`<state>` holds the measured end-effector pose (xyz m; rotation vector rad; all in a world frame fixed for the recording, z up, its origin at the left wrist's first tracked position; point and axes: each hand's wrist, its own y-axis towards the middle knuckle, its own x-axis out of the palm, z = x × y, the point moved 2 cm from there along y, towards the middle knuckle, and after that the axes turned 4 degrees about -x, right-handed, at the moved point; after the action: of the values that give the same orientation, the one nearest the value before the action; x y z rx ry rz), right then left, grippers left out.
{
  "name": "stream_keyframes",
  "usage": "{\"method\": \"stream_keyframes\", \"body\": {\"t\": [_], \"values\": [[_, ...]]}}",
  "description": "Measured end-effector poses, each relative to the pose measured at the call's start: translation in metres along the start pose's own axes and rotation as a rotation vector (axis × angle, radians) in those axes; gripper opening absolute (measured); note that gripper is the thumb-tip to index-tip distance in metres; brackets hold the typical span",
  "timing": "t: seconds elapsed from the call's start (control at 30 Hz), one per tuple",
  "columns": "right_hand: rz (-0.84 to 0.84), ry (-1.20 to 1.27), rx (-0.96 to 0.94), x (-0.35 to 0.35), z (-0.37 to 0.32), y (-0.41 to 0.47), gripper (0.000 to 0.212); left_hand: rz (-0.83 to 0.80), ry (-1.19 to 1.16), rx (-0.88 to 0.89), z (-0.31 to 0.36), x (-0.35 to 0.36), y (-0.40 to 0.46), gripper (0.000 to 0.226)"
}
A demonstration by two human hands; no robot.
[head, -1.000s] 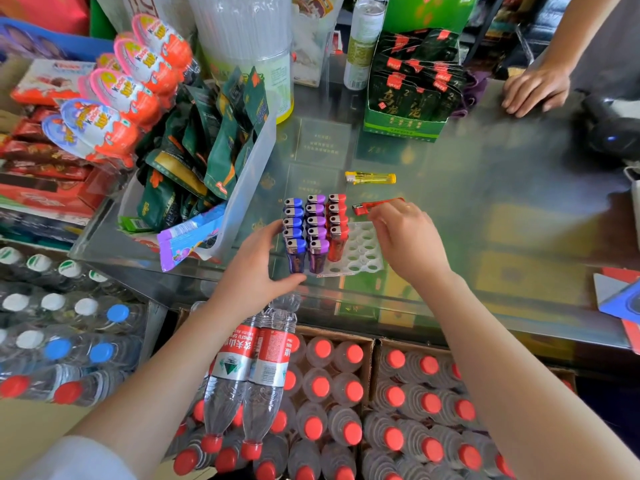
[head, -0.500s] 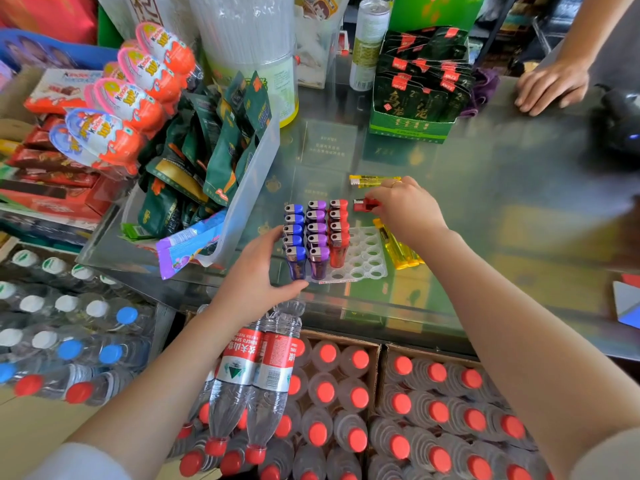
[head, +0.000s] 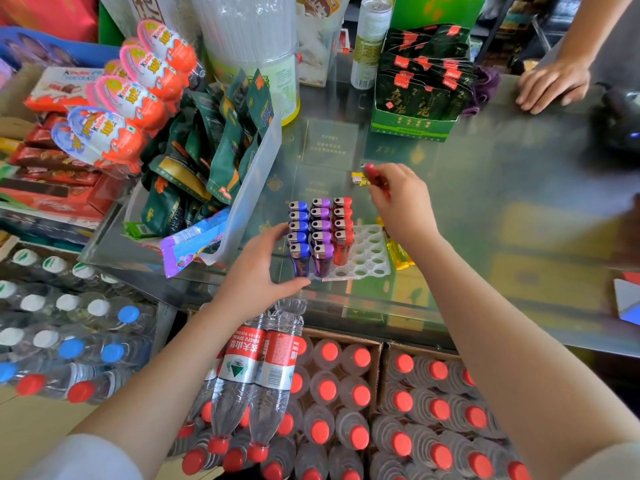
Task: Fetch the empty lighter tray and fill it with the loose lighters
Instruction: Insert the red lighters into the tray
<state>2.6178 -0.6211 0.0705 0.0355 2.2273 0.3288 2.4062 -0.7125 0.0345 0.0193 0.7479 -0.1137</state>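
White plastic lighter tray (head: 367,259) sits on the glass counter (head: 485,188), its left three columns filled with blue, purple and red lighters (head: 320,233). Left hand (head: 258,271) cups its near-left corner, fingers curled. Right hand (head: 401,200) above, fingers pinching a red lighter (head: 372,173).

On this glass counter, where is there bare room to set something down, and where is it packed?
Free: the glass counter right of the right hand, between the green tea box and the near edge. Crowded: left of the lighter tray, where the clear snack bin stands.
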Motion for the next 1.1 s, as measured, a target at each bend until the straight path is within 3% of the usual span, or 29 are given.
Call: {"method": "stream_keyframes", "body": {"t": [0.13,0.23,0.57,0.83,1.1], "values": [[0.074,0.754,0.226,-0.021,-0.023,-0.045,0.014,0.016,-0.026,-0.017,0.000,-0.002,0.001,0.083],[0.042,0.925,0.271,-0.020,-0.026,-0.074,0.017,0.010,-0.028,-0.005,-0.001,-0.002,0.002,0.083],[0.001,0.679,0.188,0.003,-0.024,-0.101,0.035,0.012,0.013,0.027,-0.001,0.000,0.001,0.080],[-0.058,0.389,0.043,0.005,-0.032,-0.104,0.025,0.025,0.028,0.051,0.002,-0.001,0.000,0.077],[0.013,0.222,-0.047,0.010,-0.040,-0.105,0.015,0.025,0.014,0.058,0.003,-0.002,0.000,0.077]]}}
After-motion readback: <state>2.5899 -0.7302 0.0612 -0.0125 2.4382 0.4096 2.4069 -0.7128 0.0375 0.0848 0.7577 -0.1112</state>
